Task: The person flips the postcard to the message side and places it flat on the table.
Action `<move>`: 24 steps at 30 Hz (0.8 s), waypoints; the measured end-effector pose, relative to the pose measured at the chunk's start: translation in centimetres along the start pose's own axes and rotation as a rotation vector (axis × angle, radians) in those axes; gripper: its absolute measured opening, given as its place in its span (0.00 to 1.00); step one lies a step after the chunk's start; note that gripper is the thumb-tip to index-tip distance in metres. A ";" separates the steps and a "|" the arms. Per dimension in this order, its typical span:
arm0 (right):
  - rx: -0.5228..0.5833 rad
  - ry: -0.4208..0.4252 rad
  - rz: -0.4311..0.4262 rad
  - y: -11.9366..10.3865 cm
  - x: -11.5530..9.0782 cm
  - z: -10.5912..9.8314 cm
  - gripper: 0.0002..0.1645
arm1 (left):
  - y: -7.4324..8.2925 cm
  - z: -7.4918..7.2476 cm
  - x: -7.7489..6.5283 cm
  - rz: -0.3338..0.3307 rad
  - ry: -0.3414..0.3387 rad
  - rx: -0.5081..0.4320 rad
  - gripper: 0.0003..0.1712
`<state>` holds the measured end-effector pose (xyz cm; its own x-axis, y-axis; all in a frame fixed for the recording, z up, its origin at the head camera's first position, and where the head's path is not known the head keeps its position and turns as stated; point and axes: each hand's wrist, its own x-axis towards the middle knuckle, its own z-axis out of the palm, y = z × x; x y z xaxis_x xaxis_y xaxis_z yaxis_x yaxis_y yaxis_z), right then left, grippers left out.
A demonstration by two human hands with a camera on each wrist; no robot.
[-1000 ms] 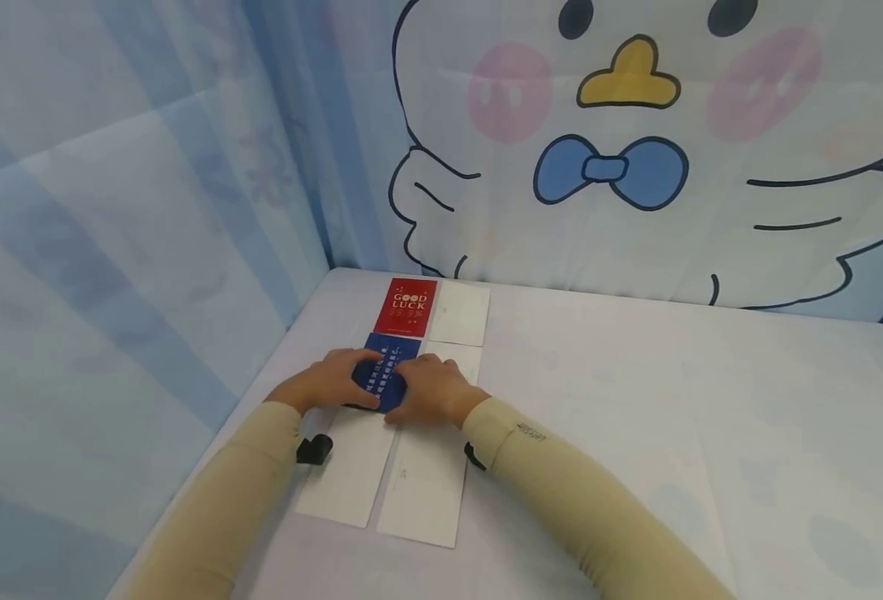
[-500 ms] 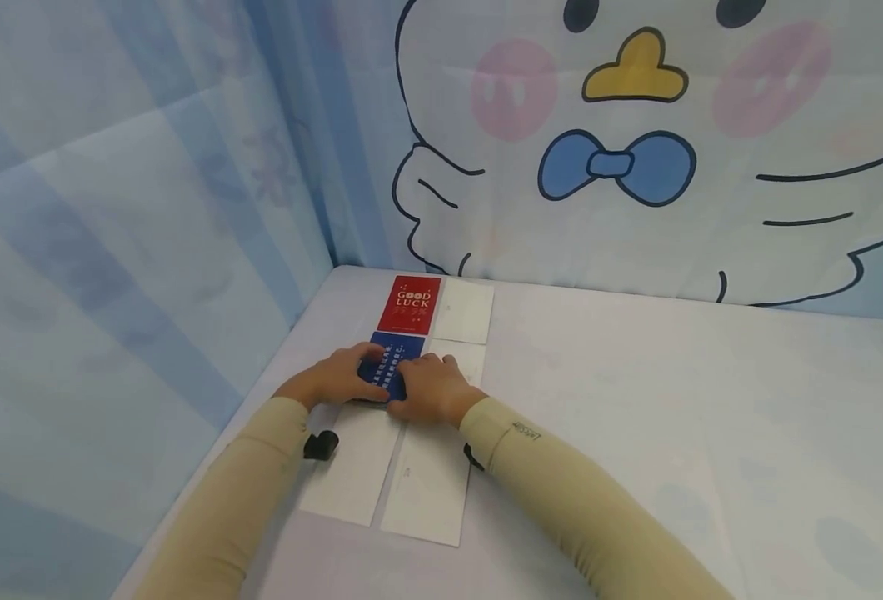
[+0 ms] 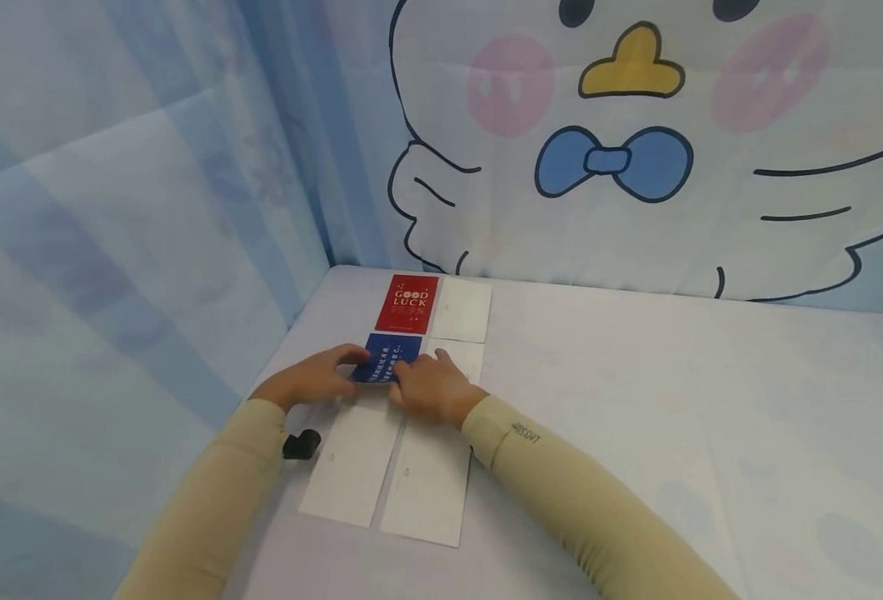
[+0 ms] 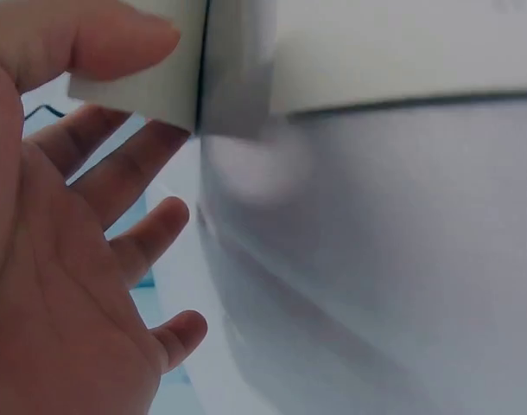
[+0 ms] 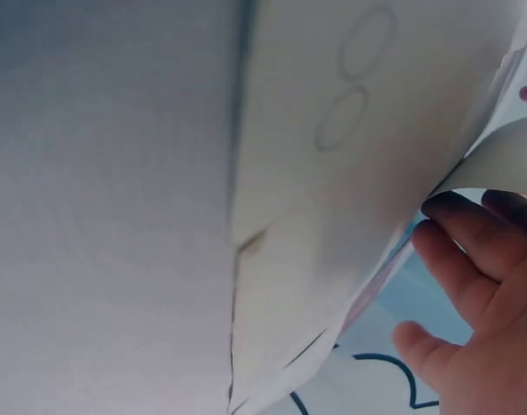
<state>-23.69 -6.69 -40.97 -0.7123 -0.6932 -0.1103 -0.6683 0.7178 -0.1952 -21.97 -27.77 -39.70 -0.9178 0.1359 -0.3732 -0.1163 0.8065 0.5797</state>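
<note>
Both hands are at a blue card (image 3: 392, 348) printed with white lettering, in the head view. Its near edge is bent up off the table. My left hand (image 3: 312, 379) pinches the card's left side; in the left wrist view the thumb lies against the pale underside (image 4: 142, 86), with fingertips behind it. At the right side my right hand (image 3: 432, 387) grips the card, its fingers (image 5: 484, 233) meeting the curved pale paper in the right wrist view. The right thumb is hidden there. A red "GOOD LUCK" card (image 3: 407, 304) lies flat just beyond the blue one.
White cards lie in two columns: one at the far right (image 3: 461, 310), one nearest left (image 3: 351, 467) and one nearest right (image 3: 428, 483). The white table (image 3: 636, 433) extends rightward. Printed curtains (image 3: 149, 208) border the left and back.
The blue card's near edge has lifted and bent upward, so less of its printed face shows. My left hand has shifted slightly left; my right hand stays nearly in place.
</note>
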 end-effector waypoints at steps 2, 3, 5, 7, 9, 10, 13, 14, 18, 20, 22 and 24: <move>-0.005 -0.001 -0.001 0.1 0.1 0.0 0.23 | -0.5 0.0 0.0 -0.007 0.030 -0.014 0.39; -0.009 -0.003 0.001 0.1 0.1 0.0 0.23 | -0.6 0.1 0.0 -0.006 0.045 -0.016 0.37; -0.008 -0.010 0.009 0.1 0.1 -0.1 0.23 | -0.9 0.2 0.1 -0.009 0.078 -0.024 0.34; 0.006 -0.018 0.028 0.2 0.0 -0.2 0.23 | -1.0 0.4 0.2 -0.016 0.112 -0.033 0.31; 0.043 -0.019 0.058 0.2 0.0 -0.3 0.24 | -1.1 0.5 0.3 -0.019 0.148 -0.030 0.28; 0.072 -0.014 0.072 0.3 0.0 -0.4 0.24 | -1.0 0.6 0.3 -0.024 0.167 -0.029 0.27; 0.183 0.027 0.105 0.5 -0.1 -0.6 0.25 | -0.9 0.8 0.3 -0.045 0.231 -0.027 0.24; 0.227 0.046 0.114 0.6 -0.1 -0.8 0.25 | -0.8 0.8 0.2 -0.046 0.253 -0.029 0.24; 0.364 0.148 0.121 0.7 -0.4 -1.4 0.23 | -0.5 0.9 -0.2 -0.013 0.344 -0.067 0.24; 0.418 0.208 0.128 0.7 -0.6 -1.8 0.22 | -0.3 0.8 -0.3 0.023 0.392 -0.087 0.25; 0.487 0.279 0.140 0.8 -0.7 -2.1 0.23 | 0.1 0.7 -0.6 0.060 0.447 -0.108 0.26; 0.554 0.360 0.154 0.8 -0.7 -2.4 0.24 | 0.5 0.5 -0.7 0.109 0.514 -0.122 0.26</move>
<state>-24.18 -5.49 -38.71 -0.8819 -0.4514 0.1359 -0.4129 0.6005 -0.6848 -21.18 -27.20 -39.50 -0.9910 -0.1083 0.0788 -0.0249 0.7267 0.6865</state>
